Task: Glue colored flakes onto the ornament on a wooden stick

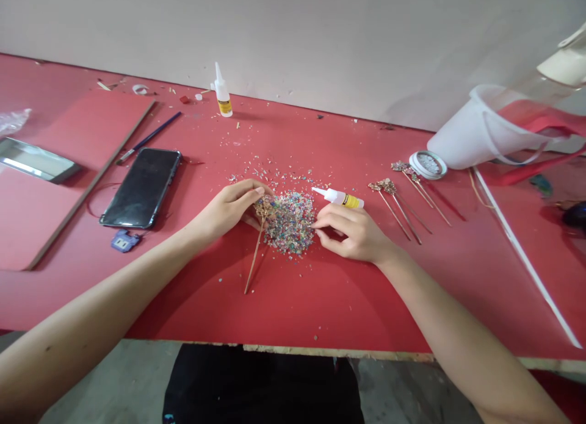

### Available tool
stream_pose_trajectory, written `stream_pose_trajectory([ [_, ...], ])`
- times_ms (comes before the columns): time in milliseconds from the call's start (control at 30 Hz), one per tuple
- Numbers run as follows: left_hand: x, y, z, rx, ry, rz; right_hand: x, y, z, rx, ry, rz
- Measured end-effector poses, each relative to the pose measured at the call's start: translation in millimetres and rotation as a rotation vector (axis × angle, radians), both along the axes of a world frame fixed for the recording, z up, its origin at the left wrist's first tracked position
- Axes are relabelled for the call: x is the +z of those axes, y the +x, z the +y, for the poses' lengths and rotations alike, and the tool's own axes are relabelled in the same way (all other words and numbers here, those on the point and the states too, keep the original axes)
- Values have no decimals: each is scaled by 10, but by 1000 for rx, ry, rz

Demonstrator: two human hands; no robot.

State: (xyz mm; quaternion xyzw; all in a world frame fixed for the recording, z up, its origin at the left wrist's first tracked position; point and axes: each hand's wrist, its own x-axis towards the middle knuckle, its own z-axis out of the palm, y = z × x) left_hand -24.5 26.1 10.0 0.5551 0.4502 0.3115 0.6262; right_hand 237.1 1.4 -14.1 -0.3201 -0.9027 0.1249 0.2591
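While my L hand [229,207] pinches hairpin [255,253] head by chip pile [293,224], R hand [352,232] curls near-shut at its edge, contents unclear

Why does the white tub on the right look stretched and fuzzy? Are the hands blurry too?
Head view: the wide lens stretches the white tub near the corner, and it is soft there; the left hand and right hand at the middle are sharp; light is even, with only a soft shadow beside the hairpin.
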Motion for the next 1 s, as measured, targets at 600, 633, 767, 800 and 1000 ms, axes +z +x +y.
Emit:
stream_pose_trajectory([
  [600,3,10,-1,9,-12,10,30,71,23,-4,17,-34],
  [633,2,11,-2,8,-9,11,25,65,19,5,15,-36],
  [767,0,7,-7,0,-7,15,15,49,9,23,-3,-26],
  [800,0,6,-7,1,-8,14,18,52,10,15,-4,-21],
  [1000,-3,5,2,1,-17,9,66,99,33,-17,11,-32],
])
